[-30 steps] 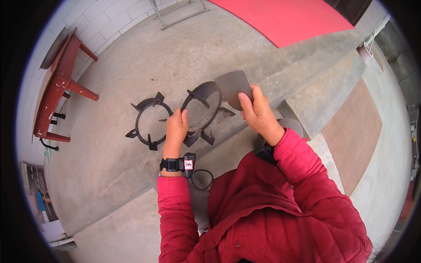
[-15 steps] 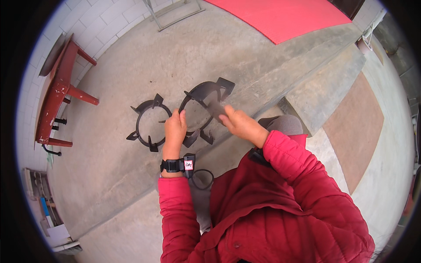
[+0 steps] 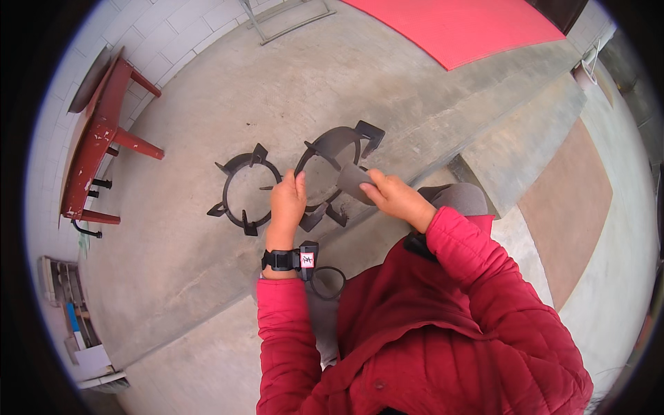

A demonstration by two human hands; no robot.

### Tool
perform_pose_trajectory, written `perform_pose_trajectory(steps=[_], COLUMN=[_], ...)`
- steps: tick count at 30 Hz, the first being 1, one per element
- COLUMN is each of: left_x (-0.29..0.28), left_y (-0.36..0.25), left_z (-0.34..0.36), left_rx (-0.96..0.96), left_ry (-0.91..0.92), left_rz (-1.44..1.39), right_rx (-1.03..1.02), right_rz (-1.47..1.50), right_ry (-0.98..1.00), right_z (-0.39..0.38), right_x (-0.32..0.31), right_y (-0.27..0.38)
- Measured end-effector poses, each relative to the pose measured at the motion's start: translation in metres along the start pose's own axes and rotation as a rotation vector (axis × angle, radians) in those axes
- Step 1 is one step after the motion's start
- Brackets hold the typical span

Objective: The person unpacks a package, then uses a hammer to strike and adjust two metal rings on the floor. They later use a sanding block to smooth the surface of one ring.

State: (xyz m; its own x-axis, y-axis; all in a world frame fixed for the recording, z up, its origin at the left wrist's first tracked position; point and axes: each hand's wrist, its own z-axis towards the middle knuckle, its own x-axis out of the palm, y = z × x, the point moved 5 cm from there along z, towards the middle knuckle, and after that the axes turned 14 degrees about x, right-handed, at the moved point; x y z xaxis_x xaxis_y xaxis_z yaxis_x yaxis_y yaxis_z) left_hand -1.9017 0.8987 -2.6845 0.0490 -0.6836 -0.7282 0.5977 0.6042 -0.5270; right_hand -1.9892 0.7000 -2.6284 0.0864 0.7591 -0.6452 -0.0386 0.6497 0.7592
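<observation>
A black metal stove pan support (image 3: 337,137), a ring with upright prongs, is tilted in front of me. My left hand (image 3: 287,205) is closed on the left side of its rim. My right hand (image 3: 400,200) grips a flat grey-brown piece (image 3: 354,182) that looks like sandpaper, against or just over the ring's right side; I cannot tell if they touch. Left of my left hand lies a second, smaller black pan support (image 3: 236,164) on the concrete floor, with nobody holding it.
A red wooden bench (image 3: 97,138) stands by the white block wall at the left. A red mat (image 3: 470,31) covers the floor at the far side. A concrete step edge (image 3: 512,159) and a brown floor panel (image 3: 570,207) are at the right. Metal legs (image 3: 290,28) stand at the back.
My right hand has brought the grey-brown piece slightly toward me along the ring; it was blurred before and is sharper now. My left hand keeps its hold. The whole view has shifted slightly.
</observation>
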Motion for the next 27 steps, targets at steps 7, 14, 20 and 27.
perform_pose_trajectory(steps=[7,14,20,27], left_x=[-0.001,0.069,0.126,0.238], left_y=[0.009,-0.006,-0.034,-0.044], left_z=[0.011,0.056,0.104,0.19], left_rx=[-0.003,-0.028,-0.077,-0.046], left_ry=[-0.023,-0.013,0.0,0.035], left_rz=[-0.019,-0.022,-0.071,-0.035], right_rx=[0.044,0.135,0.034,0.06], right_rz=[0.342,0.197,0.5,0.458], right_ry=[-0.22,-0.162,-0.026,-0.014], right_z=[0.006,0.04,0.073,0.145], right_x=[-0.006,-0.041,-0.092,-0.153], right_y=[-0.02,-0.086,-0.147,-0.256])
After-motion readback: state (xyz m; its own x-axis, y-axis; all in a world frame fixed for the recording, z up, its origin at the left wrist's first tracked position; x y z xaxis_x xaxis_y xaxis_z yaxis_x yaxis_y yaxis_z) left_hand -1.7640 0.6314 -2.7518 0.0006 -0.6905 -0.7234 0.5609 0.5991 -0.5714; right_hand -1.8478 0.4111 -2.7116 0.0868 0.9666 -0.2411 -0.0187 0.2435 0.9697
